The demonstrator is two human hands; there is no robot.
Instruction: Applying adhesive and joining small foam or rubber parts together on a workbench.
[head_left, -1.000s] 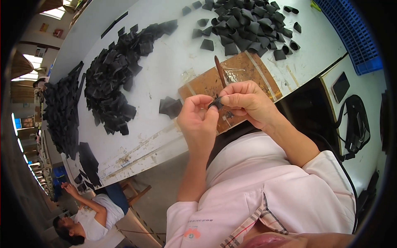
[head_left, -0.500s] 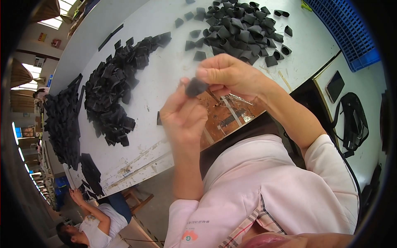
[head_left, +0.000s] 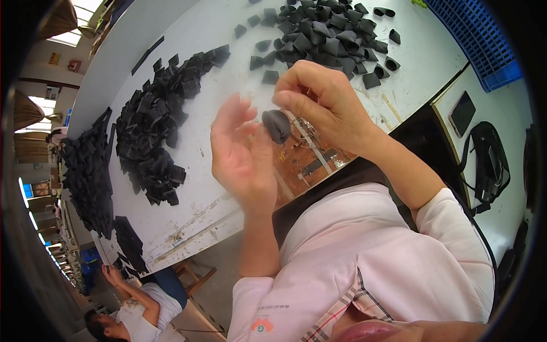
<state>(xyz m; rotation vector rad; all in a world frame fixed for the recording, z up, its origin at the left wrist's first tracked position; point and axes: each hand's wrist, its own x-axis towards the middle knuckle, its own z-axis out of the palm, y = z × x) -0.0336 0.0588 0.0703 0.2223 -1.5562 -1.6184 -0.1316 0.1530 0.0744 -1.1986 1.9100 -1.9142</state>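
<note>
A long white table [head_left: 399, 62] ran through a workroom, scuffed and stained along its near edge, with a brown board [head_left: 310, 162] lying on it in front of the person. Heaps of black pieces [head_left: 154, 125] lay to the left, and a looser pile of folded pieces [head_left: 325, 37] lay farther back. A blue crate [head_left: 478, 40] stood at the right, and another person [head_left: 137, 313] sat at the lower left.

The small black piece [head_left: 277, 125] hung in the air above the board, pinched at its upper edge by the right hand [head_left: 325, 105], whose fingers were closed on it. The left hand [head_left: 242, 154] stood just beside it, fingers spread and loose, the thumb seemingly brushing the piece. The piece looked dark, soft and rounded, curled over on itself.
</note>
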